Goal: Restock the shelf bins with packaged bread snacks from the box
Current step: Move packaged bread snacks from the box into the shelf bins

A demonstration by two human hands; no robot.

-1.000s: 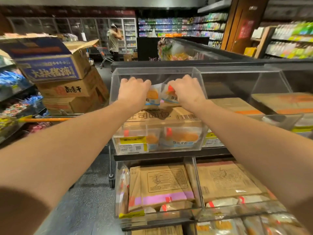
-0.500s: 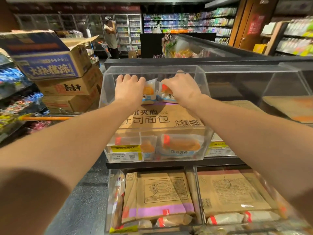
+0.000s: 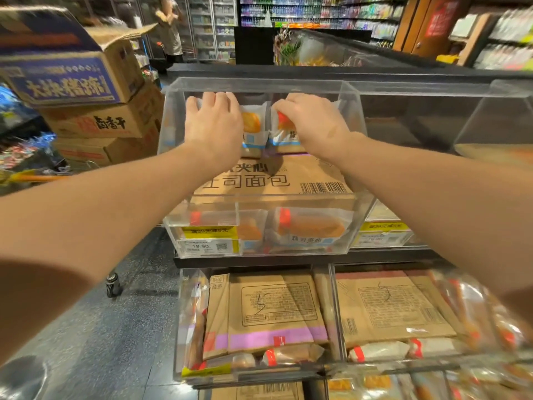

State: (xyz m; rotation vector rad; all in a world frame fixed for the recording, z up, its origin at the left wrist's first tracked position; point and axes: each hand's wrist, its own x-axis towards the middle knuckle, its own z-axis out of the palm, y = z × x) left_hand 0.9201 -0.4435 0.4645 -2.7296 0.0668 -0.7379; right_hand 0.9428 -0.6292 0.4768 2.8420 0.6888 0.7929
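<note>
A clear acrylic shelf bin [image 3: 357,116] stands in front of me at chest height. A brown cardboard box [image 3: 305,174] with printed characters and a barcode lies flat inside it. Both my hands reach deep into the back of the bin. My left hand [image 3: 215,125] grips one white bread snack packet [image 3: 253,125]. My right hand [image 3: 311,124] grips another packet [image 3: 284,131] with a red corner. The two packets stand side by side, touching. More bread packets [image 3: 310,229] lie at the bin's front, under the box.
Lower bins [image 3: 334,313] hold flattened cardboard and more packets. A neighbouring bin [image 3: 490,116] sits to the right. Stacked cartons [image 3: 86,90] on a trolley stand to the left, with a person [image 3: 170,30] in the aisle beyond. Grey floor [image 3: 101,327] lies lower left.
My view has moved closer to the bin. Both hands stay at the back of the bin on the two packets, pressed a little further in.
</note>
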